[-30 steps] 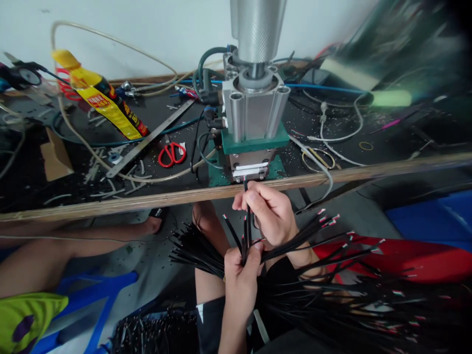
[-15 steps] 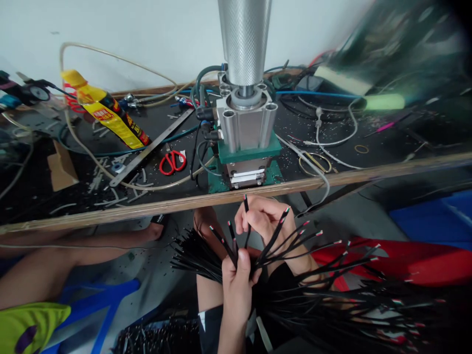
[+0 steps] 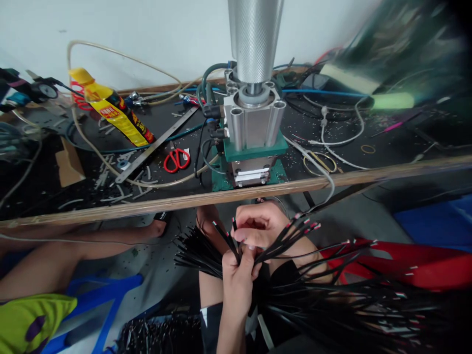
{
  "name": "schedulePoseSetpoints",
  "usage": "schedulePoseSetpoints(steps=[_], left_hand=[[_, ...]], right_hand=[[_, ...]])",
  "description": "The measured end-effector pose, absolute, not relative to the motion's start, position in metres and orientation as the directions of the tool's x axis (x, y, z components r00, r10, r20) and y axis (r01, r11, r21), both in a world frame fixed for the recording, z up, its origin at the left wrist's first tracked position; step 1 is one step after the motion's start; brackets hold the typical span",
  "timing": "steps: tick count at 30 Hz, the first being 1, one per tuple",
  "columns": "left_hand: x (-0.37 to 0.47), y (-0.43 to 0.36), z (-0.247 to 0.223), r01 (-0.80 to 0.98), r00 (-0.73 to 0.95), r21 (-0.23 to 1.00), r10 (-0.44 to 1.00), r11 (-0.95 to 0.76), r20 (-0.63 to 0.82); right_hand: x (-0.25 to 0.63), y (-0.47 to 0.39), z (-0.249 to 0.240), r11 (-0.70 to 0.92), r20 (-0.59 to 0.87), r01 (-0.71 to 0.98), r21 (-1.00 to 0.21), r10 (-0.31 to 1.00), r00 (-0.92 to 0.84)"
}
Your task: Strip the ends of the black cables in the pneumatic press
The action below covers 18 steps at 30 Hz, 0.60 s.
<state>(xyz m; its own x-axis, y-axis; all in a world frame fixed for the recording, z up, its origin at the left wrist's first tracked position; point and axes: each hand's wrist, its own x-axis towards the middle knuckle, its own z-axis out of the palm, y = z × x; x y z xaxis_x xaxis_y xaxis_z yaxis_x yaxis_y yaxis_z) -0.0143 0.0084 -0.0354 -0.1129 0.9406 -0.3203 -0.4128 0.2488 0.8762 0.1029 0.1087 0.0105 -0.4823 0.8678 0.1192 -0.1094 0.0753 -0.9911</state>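
Observation:
My left hand [image 3: 239,278] is closed around several thin black cables, thumb on top, above my lap. My right hand [image 3: 258,227] pinches the end of one black cable [image 3: 234,224] just above the left fist. The cable ends show small red, green and white wire tips. More black cables [image 3: 283,240] fan out to the right past my right wrist, and a large mass of them [image 3: 332,309] lies over my lap. Another bundle of black cable ends [image 3: 195,253] sticks out to the left of my left hand.
A metal press [image 3: 254,118] on a green base stands at the bench's wooden edge [image 3: 177,200]. Red-handled scissors [image 3: 177,160], a steel ruler [image 3: 158,145] and a yellow bottle [image 3: 114,110] lie left of it. Another person's leg [image 3: 81,250] and a blue stool [image 3: 99,290] are at lower left.
My right hand has moved down and slightly left, bringing its pinched cable close to my left hand. The view has shifted slightly, and the fanned cables on the right sit closer together.

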Motion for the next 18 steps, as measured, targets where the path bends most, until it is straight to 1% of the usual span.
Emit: schedulePoseSetpoints(steps=[2,3,5,8,13,15,18], left_hand=[[-0.015,0.008,-0.035,-0.406,-0.117,0.881,0.942,0.244,-0.315],[-0.015,0.008,-0.035,-0.399,-0.118,0.883,0.941,0.247,-0.317],[-0.017,0.008,-0.034,-0.364,-0.106,0.894,0.942,0.262,-0.319],[-0.02,0.01,-0.029,-0.265,-0.07,0.929,0.956,0.257,-0.284],[-0.02,0.016,-0.015,-0.114,0.0,0.965,0.971,0.236,-0.237],[-0.019,0.018,-0.012,-0.09,0.005,0.969,0.973,0.23,-0.23],[-0.018,0.021,-0.012,-0.101,-0.01,0.97,0.975,0.22,-0.222]], right_hand=[[0.102,0.111,0.017,0.021,0.078,-0.106,-0.994,0.823,-0.562],[0.101,0.111,0.018,-0.004,0.057,-0.106,-0.994,0.824,-0.564],[0.099,0.11,0.016,-0.049,0.031,-0.147,-0.988,0.866,-0.499],[0.093,0.108,0.009,-0.086,0.005,-0.24,-0.967,0.936,-0.353],[0.09,0.114,0.003,-0.024,0.029,-0.294,-0.955,0.984,-0.177],[0.091,0.118,0.004,0.004,0.044,-0.294,-0.956,0.991,-0.13],[0.091,0.124,0.006,0.004,0.037,-0.285,-0.959,0.993,-0.111]])
